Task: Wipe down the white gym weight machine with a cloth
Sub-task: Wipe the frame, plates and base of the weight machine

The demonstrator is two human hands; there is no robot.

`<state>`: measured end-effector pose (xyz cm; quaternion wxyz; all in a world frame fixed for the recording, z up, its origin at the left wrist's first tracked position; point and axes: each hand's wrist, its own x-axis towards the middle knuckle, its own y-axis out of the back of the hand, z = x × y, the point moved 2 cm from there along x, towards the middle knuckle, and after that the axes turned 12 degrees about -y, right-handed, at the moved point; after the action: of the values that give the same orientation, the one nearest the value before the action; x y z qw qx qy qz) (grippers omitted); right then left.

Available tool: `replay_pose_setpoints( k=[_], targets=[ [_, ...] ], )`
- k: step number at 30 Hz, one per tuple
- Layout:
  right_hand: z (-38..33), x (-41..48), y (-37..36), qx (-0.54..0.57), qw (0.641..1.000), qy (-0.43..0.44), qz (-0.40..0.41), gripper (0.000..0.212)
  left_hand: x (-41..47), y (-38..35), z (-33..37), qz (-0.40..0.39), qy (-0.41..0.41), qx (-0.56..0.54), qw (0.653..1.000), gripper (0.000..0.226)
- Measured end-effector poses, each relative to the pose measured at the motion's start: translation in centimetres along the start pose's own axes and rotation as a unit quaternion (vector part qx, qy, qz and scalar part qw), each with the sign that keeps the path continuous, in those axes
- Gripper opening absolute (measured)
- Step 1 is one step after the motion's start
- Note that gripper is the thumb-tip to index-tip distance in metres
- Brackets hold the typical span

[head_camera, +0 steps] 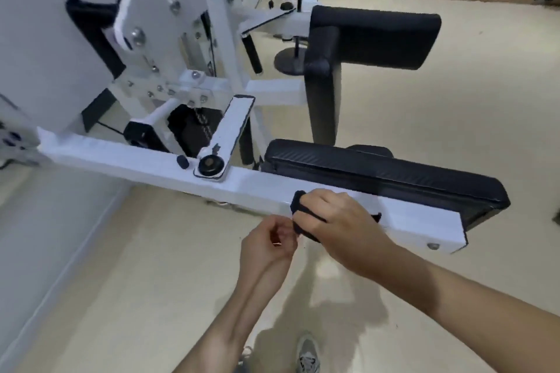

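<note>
**Operator:** Where is the cloth sitting, and what is gripping it?

**Inspector:** The dark cloth (298,209) is lying bunched on the top face of the long white beam (136,157), toward its right end and just in front of the black seat pad (378,172). The right hand (331,215) is clamping it from above. Its fingers are curling over the bundle and pressing it onto the paint.

**Operator:** And the left hand?

**Inspector:** The left hand (266,244) is hovering just below the beam's near edge, with its fingers drawn together in a curl beside the cloth's lower corner. I cannot tell whether it is pinching that corner.

**Operator:** How far is the work on the white weight machine (272,89) progressing?

**Inspector:** Judging by position only, the wiping is taking place on one stretch of the beam. No damp streak is showing anywhere, so nothing is confirming which zones are finished. I am judging these as remaining:
- the beam length running left past the black pivot cap (210,164)
- the short pivot arm (235,127)
- the bolted upright plate (157,3)
- the frame tubes behind it

**Operator:** What is surrounding the work area?

**Inspector:** A black back pad (375,36) is standing behind the seat pad. The beige floor (454,118) is running underneath, and a grey shoe (307,354) is showing at the bottom edge.
</note>
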<state>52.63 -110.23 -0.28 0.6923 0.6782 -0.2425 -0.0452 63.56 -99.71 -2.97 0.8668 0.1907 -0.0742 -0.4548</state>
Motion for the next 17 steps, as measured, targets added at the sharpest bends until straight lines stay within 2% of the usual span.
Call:
replay_pose_setpoints(
  k=[3, 5, 8, 12, 14, 17],
  targets=[
    [-2.2, 3.1, -1.2, -0.029, 0.993, 0.104, 0.046, 0.018, -0.2, 1.7, -1.3, 0.062, 0.014, -0.061, 0.996, 0.021],
    [-4.8, 6.1, -2.2, -0.015, 0.988, 0.133, 0.073, 0.022, -0.3, 3.0, -2.2, 0.114, 0.042, -0.128, 0.984, 0.022],
    [-8.4, 9.4, -3.4, -0.042, 0.987, 0.145, 0.05, 0.024, 0.0, 5.3, -3.7, 0.177, 0.069, -0.197, 0.962, 0.026],
    [-5.1, 5.9, -2.4, -0.141, 0.975, 0.172, -0.008, 0.035, 0.0, 6.6, -5.5, 0.16, 0.059, -0.256, 0.952, 0.039],
    [-2.8, 3.9, -1.0, -0.167, 0.962, 0.215, -0.033, 0.043, -0.5, 6.3, -6.4, 0.119, 0.046, -0.205, 0.97, 0.039],
    [-4.6, 6.8, -0.7, -0.228, 0.926, 0.298, -0.045, 0.036, -1.4, 6.1, -7.8, 0.094, 0.041, -0.174, 0.979, 0.033]
  ],
)
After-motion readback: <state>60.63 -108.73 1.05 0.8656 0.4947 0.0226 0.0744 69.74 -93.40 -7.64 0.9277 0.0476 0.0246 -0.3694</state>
